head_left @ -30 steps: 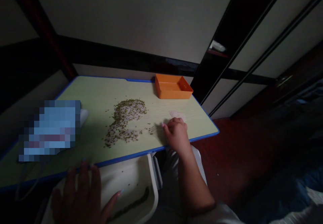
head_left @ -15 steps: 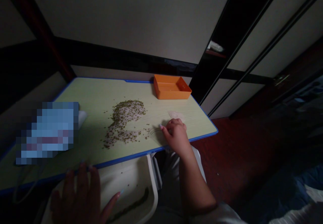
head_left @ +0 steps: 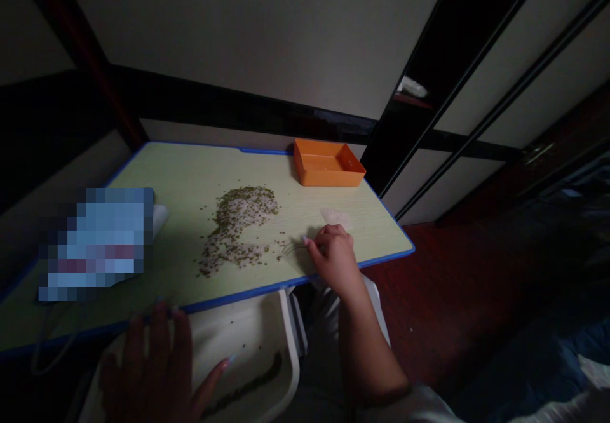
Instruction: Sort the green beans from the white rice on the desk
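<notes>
On the pale table (head_left: 181, 169) lies a spread pile of small green beans and white grains, like rice (head_left: 245, 210). Bent fingers press together on my right hand (head_left: 333, 251), low over the table to the right of the pile. From its fingertips, faint thin curved lines of something see-through or wiry reach towards a few stray beans; I cannot make out its kind. Just beyond that hand is a small patch of white grains (head_left: 335, 216). My left hand (head_left: 152, 366), dark and with fingers apart, is over a white basin (head_left: 290, 347) below the table's front edge.
An orange open box (head_left: 328, 175) stands at the table's back right corner. At the left lies a blurred-out blue and white item (head_left: 100, 239). The basin holds a dark strip of beans (head_left: 252, 385). Cabinet panels (head_left: 238, 29) rise behind the table.
The right hand has barely moved; the faint curved lines at its fingertips have shifted slightly towards the table's front edge near the stray beans. My left hand stays over the basin. The view wobbles a little.
</notes>
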`<state>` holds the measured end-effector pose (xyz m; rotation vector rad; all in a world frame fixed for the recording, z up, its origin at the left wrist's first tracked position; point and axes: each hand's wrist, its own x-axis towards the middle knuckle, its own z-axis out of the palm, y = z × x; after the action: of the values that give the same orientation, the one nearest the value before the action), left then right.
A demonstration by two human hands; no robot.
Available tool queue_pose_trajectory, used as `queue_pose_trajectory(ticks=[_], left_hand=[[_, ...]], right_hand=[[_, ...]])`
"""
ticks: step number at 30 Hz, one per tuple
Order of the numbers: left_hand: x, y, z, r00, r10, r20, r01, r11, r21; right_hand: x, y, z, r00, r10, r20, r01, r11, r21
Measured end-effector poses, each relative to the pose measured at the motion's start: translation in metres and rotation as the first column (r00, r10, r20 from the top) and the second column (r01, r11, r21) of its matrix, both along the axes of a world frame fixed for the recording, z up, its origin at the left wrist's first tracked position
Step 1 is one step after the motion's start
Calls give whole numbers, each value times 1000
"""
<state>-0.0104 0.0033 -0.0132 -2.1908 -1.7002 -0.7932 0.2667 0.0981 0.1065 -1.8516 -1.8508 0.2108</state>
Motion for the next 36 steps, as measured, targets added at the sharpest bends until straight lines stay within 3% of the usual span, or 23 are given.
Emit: queue_pose_trajectory(ticks=[18,29,36], left_hand=[[4,1,5,1000,-3,-25,5,998,56],[5,1,7,997,-4,-71,12,992,124],[7,2,5,999,12,-34,-8,993,119]], right_hand=[[-17,-3,5,997,78,-10,-79,996,-38],[-11,-6,8,995,93,-31,-95,995,-40],[-18,-12,6,944,314,-100,-315,949,10]])
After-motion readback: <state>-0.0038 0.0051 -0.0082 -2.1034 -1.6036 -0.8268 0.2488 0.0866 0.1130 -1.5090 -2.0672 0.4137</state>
